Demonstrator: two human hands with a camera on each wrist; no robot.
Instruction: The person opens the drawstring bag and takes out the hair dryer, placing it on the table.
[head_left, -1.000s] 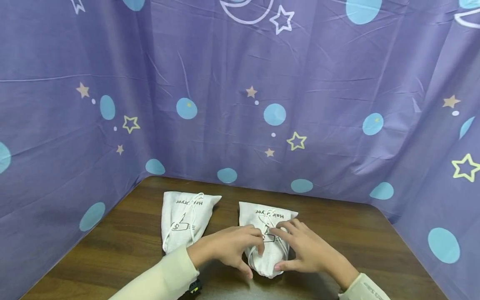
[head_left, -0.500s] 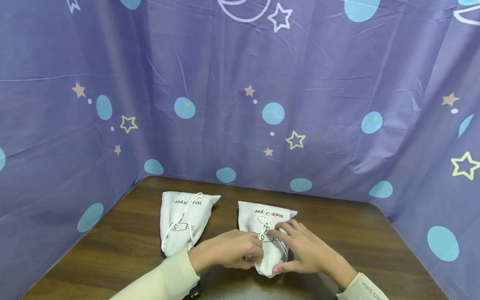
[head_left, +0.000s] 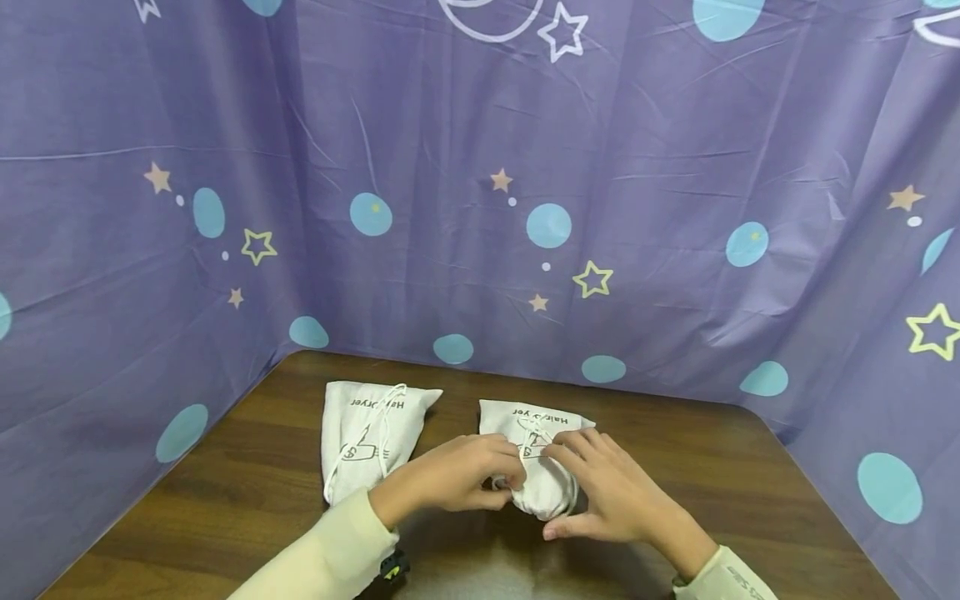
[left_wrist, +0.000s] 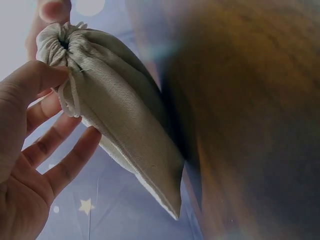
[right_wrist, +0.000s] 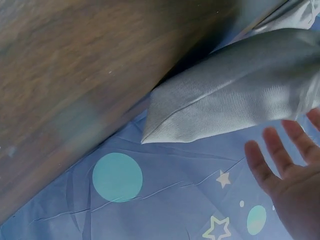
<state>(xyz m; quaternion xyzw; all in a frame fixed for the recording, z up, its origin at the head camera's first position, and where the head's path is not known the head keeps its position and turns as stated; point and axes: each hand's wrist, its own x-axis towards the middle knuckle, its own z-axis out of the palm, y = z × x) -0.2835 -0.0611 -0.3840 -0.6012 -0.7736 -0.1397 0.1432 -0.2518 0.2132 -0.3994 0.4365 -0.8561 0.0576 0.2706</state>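
A left hand (head_left: 476, 475) is partly curled, its thumb and index finger seeming to pinch the gathered mouth of an off-white cloth drawstring bag (head_left: 547, 479), its other fingers loosely spread. A right hand (head_left: 611, 487) is spread and gently bent along the bag's right side, thumb by the mouth, with no firm grasp to be seen. The bag lies right of the table's centre, its puckered mouth towards the near edge. A thin white cord (left_wrist: 75, 100) loops by the left fingers.

The left pinch looks light, so cloth or cord could slip from it; with the right hand so loose, a hard tug could twist or slide the bag. The slack cord could also snag a finger.

To the left, well apart, lies a matching off-white bag (head_left: 375, 442), printed "Hair Dryer" upside down. Both rest on a dark brown wood-grain table (head_left: 675, 442); a purple curtain (head_left: 450, 125) with stars and blue dots stands behind.

The bags' contents are hidden, the left fingertips partly covered, and whether the mouth end is raised is hard to tell.
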